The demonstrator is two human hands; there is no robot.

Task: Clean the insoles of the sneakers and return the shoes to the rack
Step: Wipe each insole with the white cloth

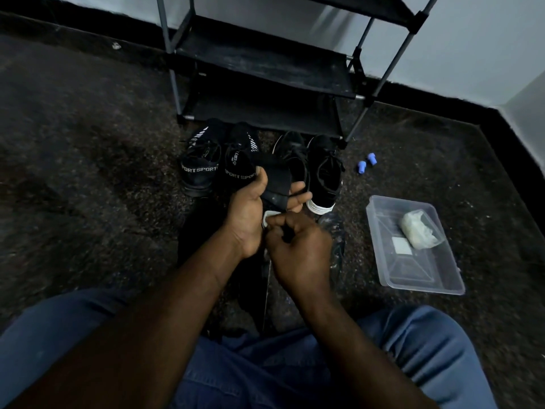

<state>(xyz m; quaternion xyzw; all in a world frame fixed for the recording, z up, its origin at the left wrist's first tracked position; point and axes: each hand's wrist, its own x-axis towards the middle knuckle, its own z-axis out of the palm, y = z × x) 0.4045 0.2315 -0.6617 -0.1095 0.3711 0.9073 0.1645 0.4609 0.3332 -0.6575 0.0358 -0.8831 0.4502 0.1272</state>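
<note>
Evidently the cleaning step is in hand; in the head view, the left hand (250, 208) grips a flat black foam insole (277, 175) above the black knit sneakers (200, 169); the right hand (298, 246) curls round a small white object (269, 216) at its heel end. What it is I cannot tell. Next, probably, steady strokes along the insole.

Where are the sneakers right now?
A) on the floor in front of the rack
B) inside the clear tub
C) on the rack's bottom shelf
A: the sneakers sit on the floor, just in front of the rack.
</note>
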